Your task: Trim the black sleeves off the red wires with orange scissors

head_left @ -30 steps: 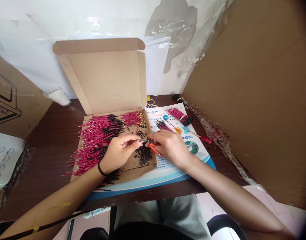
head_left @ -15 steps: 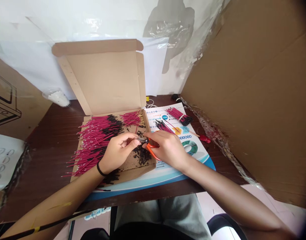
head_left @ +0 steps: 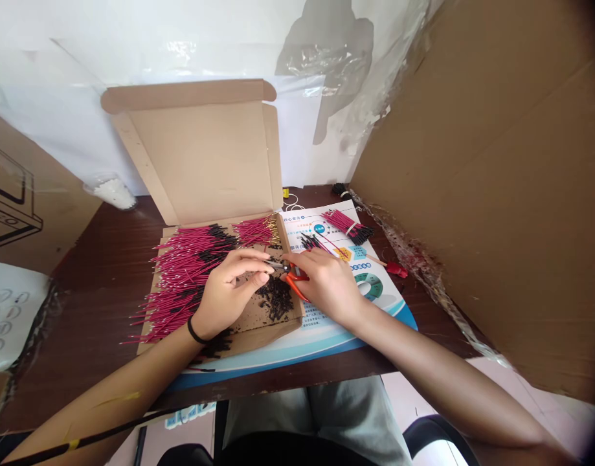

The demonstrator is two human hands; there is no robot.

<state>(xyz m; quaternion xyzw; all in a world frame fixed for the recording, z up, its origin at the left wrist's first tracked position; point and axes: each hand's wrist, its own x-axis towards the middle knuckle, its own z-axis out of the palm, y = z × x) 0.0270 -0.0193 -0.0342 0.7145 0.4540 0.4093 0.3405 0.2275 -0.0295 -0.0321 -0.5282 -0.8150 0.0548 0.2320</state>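
Orange-handled scissors (head_left: 296,282) are gripped in my right hand (head_left: 333,285), their blades pointing left over the open cardboard box (head_left: 210,162). My left hand (head_left: 232,291) is curled beside the blade tips, thumb and fingers close together; whatever it pinches is too small to make out. Many pink wires with black ends (head_left: 180,259) fill the left part of the box, partly behind my left hand. A smaller group of pink wires (head_left: 253,231) lies at the back of the box. Black scraps (head_left: 278,301) are scattered below the scissors.
A printed sheet (head_left: 326,336) lies right of the box, with a banded pink wire bundle (head_left: 348,226) and loose wires (head_left: 311,243) on it. A red-tipped stick (head_left: 397,269) is farther right. A clear cup of white pieces (head_left: 113,192) lies back left. Cardboard walls flank both sides.
My left fingers have lifted and opened slightly from the blades. The scissors have tilted a little, and more of the black scraps shows beneath the hands.
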